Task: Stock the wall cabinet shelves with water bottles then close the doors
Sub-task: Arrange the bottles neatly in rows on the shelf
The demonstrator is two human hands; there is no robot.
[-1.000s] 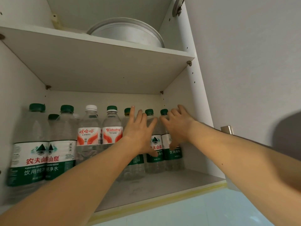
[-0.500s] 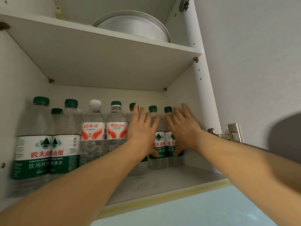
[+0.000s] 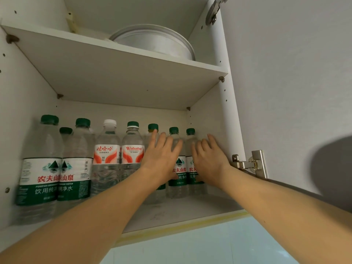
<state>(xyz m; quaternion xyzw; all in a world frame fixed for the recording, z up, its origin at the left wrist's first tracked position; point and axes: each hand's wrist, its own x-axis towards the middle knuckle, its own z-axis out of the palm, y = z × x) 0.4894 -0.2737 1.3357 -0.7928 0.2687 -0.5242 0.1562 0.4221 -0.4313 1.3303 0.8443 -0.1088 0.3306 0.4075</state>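
White wall cabinet point(image 3: 219, 115), door open, seen from below; pale tile wall under it.

Lower shelf point(image 3: 181, 212) carries a row of clear plastic water bottles standing upright. From left: two large green-capped bottles with green-and-white labels point(image 3: 41, 168), a third green cap showing between and behind them; one white-capped bottle with a red-and-white label point(image 3: 107, 153); one green-capped bottle with a red-and-white Wahaha label point(image 3: 132, 151); three green-capped, green-labelled bottles at the right end point(image 3: 179, 174), near the right side wall.

Left hand point(image 3: 162, 159): fingers straight and together, palm flat against the right-end bottles. Right hand point(image 3: 208, 161): fingers straight, slightly spread, laid on the rightmost bottle next to the side wall. Neither hand curls round a bottle.

Upper shelf point(image 3: 122, 73): a round pale metal pan point(image 3: 154, 42) at centre-right.

Right of the opening: a silver metal hinge point(image 3: 249, 164) on the open door point(image 3: 295, 92); a second hinge plate near the top edge.
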